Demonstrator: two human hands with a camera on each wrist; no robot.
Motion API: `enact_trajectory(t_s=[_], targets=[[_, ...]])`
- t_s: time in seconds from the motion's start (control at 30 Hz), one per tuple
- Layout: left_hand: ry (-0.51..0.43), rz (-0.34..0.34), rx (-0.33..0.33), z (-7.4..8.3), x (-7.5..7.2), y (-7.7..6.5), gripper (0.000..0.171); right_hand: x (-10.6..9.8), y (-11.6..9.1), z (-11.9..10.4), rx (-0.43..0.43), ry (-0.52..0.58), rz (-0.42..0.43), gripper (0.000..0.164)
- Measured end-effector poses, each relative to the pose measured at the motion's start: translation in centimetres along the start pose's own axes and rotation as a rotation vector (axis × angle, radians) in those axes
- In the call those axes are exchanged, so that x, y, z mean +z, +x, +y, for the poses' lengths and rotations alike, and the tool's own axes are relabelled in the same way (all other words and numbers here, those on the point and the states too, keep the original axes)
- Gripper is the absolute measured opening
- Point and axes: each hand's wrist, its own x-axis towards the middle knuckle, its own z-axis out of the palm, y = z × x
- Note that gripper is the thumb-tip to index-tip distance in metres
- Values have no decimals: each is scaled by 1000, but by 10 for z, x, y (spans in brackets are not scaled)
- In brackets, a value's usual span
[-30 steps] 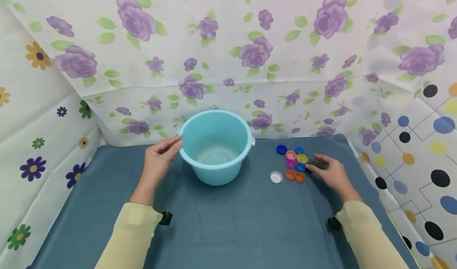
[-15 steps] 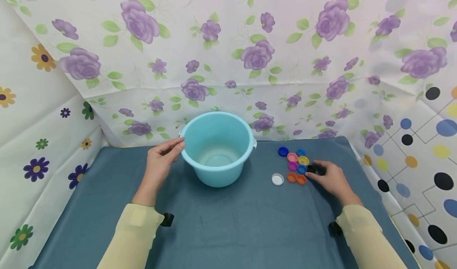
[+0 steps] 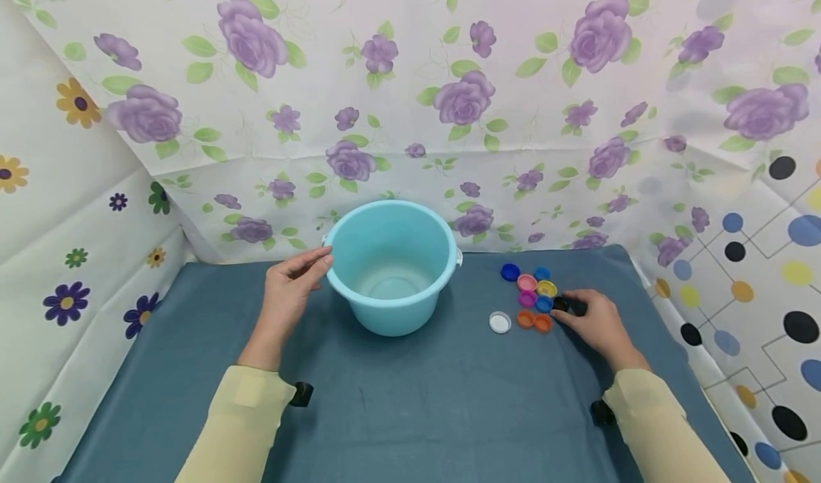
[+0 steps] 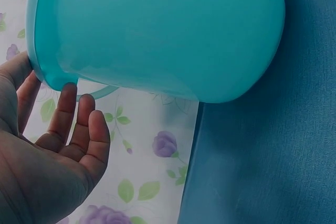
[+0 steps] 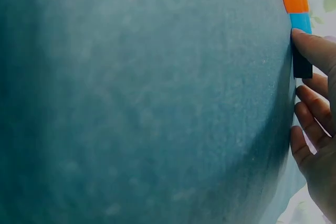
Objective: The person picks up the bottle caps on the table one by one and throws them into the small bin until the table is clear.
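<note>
A light blue plastic bucket (image 3: 394, 319) stands near the back of the cloth. My left hand (image 3: 288, 294) pinches its rim on the left side; the left wrist view shows thumb and forefinger at the rim (image 4: 32, 35) while the other fingers curve loosely beside a handle. At the right, my right hand (image 3: 599, 319) holds a black bottle cap (image 3: 561, 304) between thumb and forefinger, at the cluster's right edge. A blue cap (image 3: 544, 304) lies directly left of it, with a yellow cap (image 3: 546, 288) behind and two orange caps, one here (image 3: 542, 323), in front.
Also in the cluster are a dark blue cap (image 3: 510, 272), a pink cap (image 3: 527, 283), a magenta cap (image 3: 528, 298) and another blue cap (image 3: 541, 274). A white lid (image 3: 500, 322) lies slightly apart. Flowered sheets (image 3: 410, 112) rise behind the blue-grey cloth (image 3: 417, 412).
My right thumb and forefinger have closed in on the black cap from the right. The left hand stays at the bucket's rim. The head view has shifted slightly.
</note>
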Motion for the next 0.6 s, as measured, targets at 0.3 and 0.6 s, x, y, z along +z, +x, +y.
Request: enact_trajectory(t_s=[0.3, 0.6], targets=[[-6, -1, 2, -1, 0, 0, 38, 3, -3, 5, -46, -44, 50, 56], [-15, -2, 5, -1, 0, 0, 38, 1, -3, 1, -39, -80, 23, 59]])
